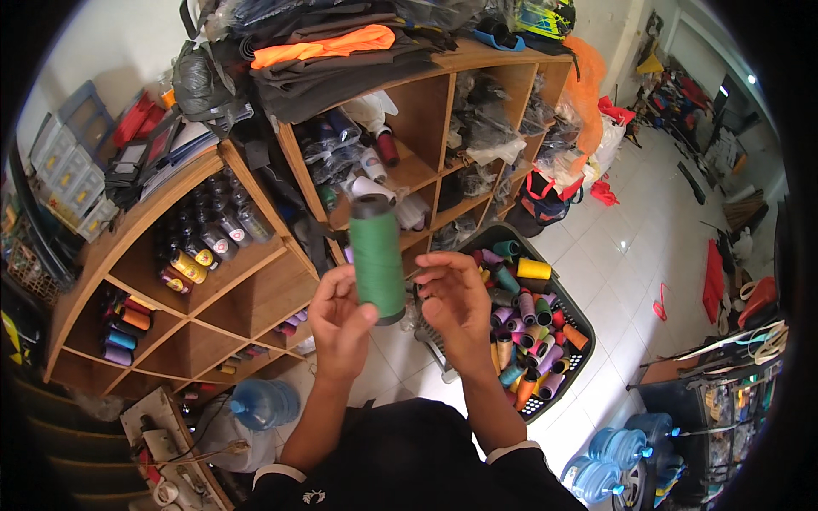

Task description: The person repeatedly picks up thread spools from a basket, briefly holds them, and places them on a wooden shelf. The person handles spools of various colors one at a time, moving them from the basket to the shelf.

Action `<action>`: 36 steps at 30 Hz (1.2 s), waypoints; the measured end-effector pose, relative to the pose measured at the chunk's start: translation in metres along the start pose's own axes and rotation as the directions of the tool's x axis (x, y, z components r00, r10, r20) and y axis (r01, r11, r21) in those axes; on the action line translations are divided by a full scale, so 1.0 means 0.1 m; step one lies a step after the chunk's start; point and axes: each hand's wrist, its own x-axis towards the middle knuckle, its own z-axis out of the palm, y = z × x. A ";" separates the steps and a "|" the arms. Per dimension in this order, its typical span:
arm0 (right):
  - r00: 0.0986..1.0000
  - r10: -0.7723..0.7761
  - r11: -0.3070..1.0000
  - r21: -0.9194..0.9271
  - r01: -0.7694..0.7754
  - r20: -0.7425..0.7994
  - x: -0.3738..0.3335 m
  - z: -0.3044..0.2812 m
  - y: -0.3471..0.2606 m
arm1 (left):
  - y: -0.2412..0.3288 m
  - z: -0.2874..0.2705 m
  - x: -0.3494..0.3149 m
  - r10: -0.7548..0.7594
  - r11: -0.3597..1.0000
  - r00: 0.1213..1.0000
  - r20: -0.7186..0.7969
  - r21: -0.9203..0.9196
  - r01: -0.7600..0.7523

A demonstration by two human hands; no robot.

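A green thread spool [378,264] stands nearly upright in front of me, its dark core showing at both ends. My left hand [339,319] grips its lower left side, with the thumb across the front. To the right of the spool, my right hand [453,308] is held up with its fingers apart and curved; a gap lies between it and the thread. Below and right of that hand, a black plastic basket [586,328] is heaped with thread spools in many colours, among them a yellow spool [534,269] near its far edge.
Wooden cubby shelves [192,319] span the left and far side, with spools in several compartments. Folded dark cloth and an orange cloth [328,44] lie on top. Blue water jugs [266,403] stand on the tiled floor [626,247], more at lower right. A sewing machine [162,451] sits lower left.
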 end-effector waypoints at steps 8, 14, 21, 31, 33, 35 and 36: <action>0.998 -0.007 0.999 -0.049 0.004 -0.064 -0.12 0.18 0.05 | -0.09 0.12 -0.12 0.519 0.645 0.851 0.077 0.618 -0.450; 0.993 0.056 0.993 0.105 -0.045 -0.102 -0.11 0.11 0.13 | 0.00 0.17 -0.15 0.509 0.591 0.842 0.182 0.636 -0.495; 0.997 0.073 0.978 0.195 -0.070 -0.005 -0.12 -0.06 0.14 | 0.13 0.09 0.05 0.160 0.882 0.986 0.046 0.443 -0.163; 0.997 0.066 0.986 0.150 -0.069 0.026 -0.16 -0.10 0.07 | 0.18 0.18 0.02 0.123 0.816 0.981 0.148 0.548 -0.185; 0.997 0.078 0.984 0.161 -0.079 0.015 -0.16 -0.09 0.07 | 0.20 0.21 0.02 0.140 0.812 0.982 0.127 0.552 -0.188; 0.997 0.079 0.984 0.158 -0.078 0.003 -0.17 -0.10 0.08 | 0.27 0.26 -0.01 0.125 0.801 0.984 0.125 0.572 -0.175; 0.997 0.074 0.986 0.148 -0.073 -0.004 -0.17 -0.10 0.08 | 0.30 0.29 -0.02 0.117 0.796 0.985 0.124 0.582 -0.168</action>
